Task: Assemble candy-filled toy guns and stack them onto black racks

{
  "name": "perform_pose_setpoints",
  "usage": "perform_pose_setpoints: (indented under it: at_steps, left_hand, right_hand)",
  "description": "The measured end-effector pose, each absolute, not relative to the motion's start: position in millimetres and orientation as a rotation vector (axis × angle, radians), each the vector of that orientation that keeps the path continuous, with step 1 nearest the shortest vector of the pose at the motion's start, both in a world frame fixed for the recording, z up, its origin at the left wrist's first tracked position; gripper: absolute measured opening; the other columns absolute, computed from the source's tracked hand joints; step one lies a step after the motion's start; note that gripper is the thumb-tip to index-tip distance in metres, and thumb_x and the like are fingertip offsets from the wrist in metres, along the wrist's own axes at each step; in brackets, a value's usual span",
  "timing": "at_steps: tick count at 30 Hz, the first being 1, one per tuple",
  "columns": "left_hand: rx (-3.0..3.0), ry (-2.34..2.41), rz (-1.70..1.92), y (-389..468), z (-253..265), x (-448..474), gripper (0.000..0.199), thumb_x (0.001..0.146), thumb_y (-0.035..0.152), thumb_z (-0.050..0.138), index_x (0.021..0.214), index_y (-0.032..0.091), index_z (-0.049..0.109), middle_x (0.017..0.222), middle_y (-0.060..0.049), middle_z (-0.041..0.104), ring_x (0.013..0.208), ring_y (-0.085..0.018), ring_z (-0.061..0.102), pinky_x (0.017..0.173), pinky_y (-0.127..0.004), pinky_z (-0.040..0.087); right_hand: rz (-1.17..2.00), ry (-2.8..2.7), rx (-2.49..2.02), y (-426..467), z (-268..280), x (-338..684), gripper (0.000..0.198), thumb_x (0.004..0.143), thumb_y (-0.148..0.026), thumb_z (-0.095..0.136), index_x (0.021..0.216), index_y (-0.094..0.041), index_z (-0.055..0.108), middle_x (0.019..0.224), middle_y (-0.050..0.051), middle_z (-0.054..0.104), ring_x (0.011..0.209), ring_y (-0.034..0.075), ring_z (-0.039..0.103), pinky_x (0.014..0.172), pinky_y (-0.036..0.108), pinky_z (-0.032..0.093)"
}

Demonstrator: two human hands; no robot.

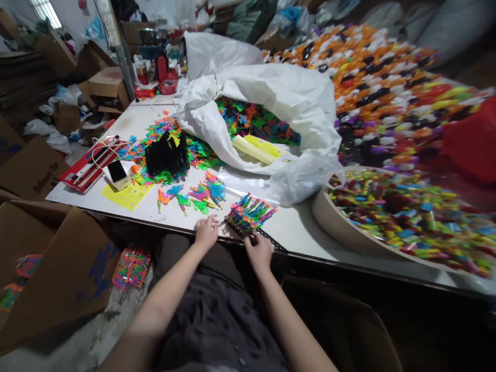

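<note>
My right hand (259, 250) grips a black plastic strip (236, 227) at the table's front edge, thumb and fingers closed on it. A row of small colourful plastic pieces (251, 211) in pink, green, blue and orange stands out from the strip. Just left of the strip, my left hand (206, 232) rests at the edge with its fingers apart, holding nothing I can see. Beyond it lie small groups of loose coloured pieces (200, 205). A stack of black strips (166, 155) sits on a larger heap of the pieces.
A white sack (267, 82) full of coloured pieces lies open at the table's middle. To the right stands a round tub (337, 222) of wrapped items. Further left are a phone (116, 170), yellow paper (126, 195), a red box (89, 165) and a floor-level carton (58, 268).
</note>
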State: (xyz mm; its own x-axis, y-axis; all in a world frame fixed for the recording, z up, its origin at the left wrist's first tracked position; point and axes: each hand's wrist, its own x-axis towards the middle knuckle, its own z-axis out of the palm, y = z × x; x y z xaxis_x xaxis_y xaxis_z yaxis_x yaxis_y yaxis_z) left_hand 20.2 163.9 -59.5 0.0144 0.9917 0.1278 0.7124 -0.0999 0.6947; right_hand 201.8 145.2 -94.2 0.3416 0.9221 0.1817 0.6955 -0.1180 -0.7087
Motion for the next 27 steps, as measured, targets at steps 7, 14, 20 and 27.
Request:
perform_pose_setpoints:
  at_steps: [7,14,20,27]
  left_hand:
    - [1.821,2.136,0.875,187,-53,-69,0.047,0.086,0.017,0.04,0.133,0.02,0.045,0.126,-0.008,0.06,0.124,-0.019,0.047,0.113,-0.042,0.021]
    - [1.662,2.286,0.504,178,-30,-93,0.062,0.086,0.055,0.039,0.143,0.035,0.025,0.156,-0.006,-0.011,0.141,-0.04,-0.014,0.104,-0.071,0.005]
    - [1.606,2.244,0.564,179,-28,-101,0.064,0.086,0.058,0.037,0.144,0.033,0.025,0.157,-0.006,-0.006,0.143,-0.037,-0.008,0.104,-0.071,0.006]
    - [1.445,2.054,1.339,160,-45,-125,0.052,0.091,0.052,0.029,0.061,0.018,0.054,0.061,-0.006,0.061,0.082,-0.02,0.065,0.091,-0.043,0.047]
  right_hand:
    - [0.33,-1.515,-1.856,153,-100,187,0.022,0.073,-0.039,0.052,0.069,-0.018,0.053,0.073,0.009,0.061,0.073,0.022,0.051,0.071,0.033,0.034]
    - [0.275,-1.503,-1.952,153,-107,188,0.02,0.07,-0.037,0.056,0.066,-0.018,0.051,0.075,0.009,0.06,0.074,0.023,0.051,0.075,0.036,0.035]
    - [0.357,-1.521,-1.938,152,-103,191,0.02,0.072,-0.036,0.054,0.069,-0.017,0.052,0.075,0.009,0.059,0.073,0.021,0.05,0.074,0.036,0.037]
    - [0.364,-1.584,-1.981,148,-97,189,0.021,0.075,-0.036,0.048,0.073,-0.016,0.053,0.077,0.011,0.058,0.075,0.022,0.048,0.074,0.037,0.037]
